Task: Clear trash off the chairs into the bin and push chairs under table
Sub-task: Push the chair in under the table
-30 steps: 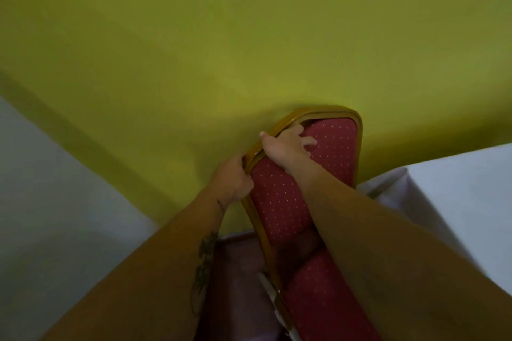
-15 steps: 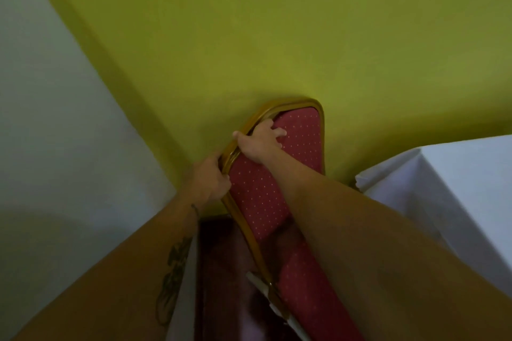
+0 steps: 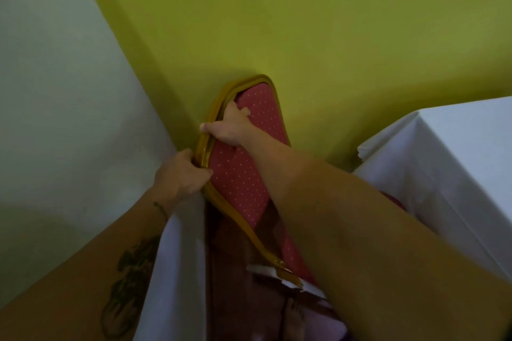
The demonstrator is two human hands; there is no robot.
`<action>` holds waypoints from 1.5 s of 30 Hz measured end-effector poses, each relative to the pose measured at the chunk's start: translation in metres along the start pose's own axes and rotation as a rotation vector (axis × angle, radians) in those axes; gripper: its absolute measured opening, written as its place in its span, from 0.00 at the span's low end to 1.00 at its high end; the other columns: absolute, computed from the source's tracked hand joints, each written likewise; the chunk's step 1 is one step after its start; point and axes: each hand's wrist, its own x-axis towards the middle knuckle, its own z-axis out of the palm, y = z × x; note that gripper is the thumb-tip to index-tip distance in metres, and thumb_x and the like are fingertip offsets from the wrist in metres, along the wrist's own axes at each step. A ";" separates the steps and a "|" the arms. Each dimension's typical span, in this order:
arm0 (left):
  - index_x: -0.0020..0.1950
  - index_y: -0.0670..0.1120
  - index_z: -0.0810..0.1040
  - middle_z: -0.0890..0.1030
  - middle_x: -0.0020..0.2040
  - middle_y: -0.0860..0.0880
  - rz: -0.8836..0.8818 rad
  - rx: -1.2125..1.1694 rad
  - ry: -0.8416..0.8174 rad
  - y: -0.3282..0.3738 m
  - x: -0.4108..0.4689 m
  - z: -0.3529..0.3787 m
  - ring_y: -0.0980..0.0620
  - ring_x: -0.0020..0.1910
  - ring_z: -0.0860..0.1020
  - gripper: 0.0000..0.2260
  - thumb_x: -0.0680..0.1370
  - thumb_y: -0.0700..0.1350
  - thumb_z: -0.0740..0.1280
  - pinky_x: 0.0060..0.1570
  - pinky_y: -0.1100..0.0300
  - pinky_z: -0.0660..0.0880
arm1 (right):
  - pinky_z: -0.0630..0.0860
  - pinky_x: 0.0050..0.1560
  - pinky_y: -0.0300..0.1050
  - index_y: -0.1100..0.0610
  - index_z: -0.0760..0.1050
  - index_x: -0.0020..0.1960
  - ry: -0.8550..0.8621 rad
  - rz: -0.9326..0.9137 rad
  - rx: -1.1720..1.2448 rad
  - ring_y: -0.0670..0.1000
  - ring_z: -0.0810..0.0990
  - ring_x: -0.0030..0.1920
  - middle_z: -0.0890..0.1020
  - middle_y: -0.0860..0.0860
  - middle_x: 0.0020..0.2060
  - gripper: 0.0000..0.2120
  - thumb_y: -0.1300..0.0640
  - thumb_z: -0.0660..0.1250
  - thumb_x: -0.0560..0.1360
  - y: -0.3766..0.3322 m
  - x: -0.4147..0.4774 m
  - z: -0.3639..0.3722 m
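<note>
A chair (image 3: 243, 174) with a gold frame and red dotted padding stands in the middle, its backrest top towards the yellow-green cloth. My left hand (image 3: 181, 171) grips the left edge of the backrest frame. My right hand (image 3: 230, 127) is closed over the frame higher up, fingers on the padding. The red seat (image 3: 293, 249) runs down under my right forearm and is mostly hidden. A white scrap (image 3: 263, 270) lies by the frame near the seat's left edge.
A yellow-green tablecloth (image 3: 304, 22) fills the upper view. White-clothed tables flank the chair at left (image 3: 55, 91) and right (image 3: 457, 152). White cloth (image 3: 177, 271) hangs by my left forearm. Dark red floor (image 3: 232, 285) and a bare foot (image 3: 295, 318) show below.
The view has swung right and down, so the chair and both hands sit further left in frame. The white table at left fills more of the view. Both hands keep their grip.
</note>
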 end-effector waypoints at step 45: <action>0.55 0.42 0.72 0.80 0.47 0.41 0.014 -0.585 -0.330 0.071 -0.165 0.077 0.46 0.37 0.79 0.12 0.75 0.33 0.68 0.30 0.55 0.77 | 0.70 0.68 0.58 0.48 0.39 0.82 0.070 0.230 -0.198 0.66 0.72 0.68 0.70 0.61 0.71 0.53 0.52 0.72 0.70 0.141 -0.329 0.038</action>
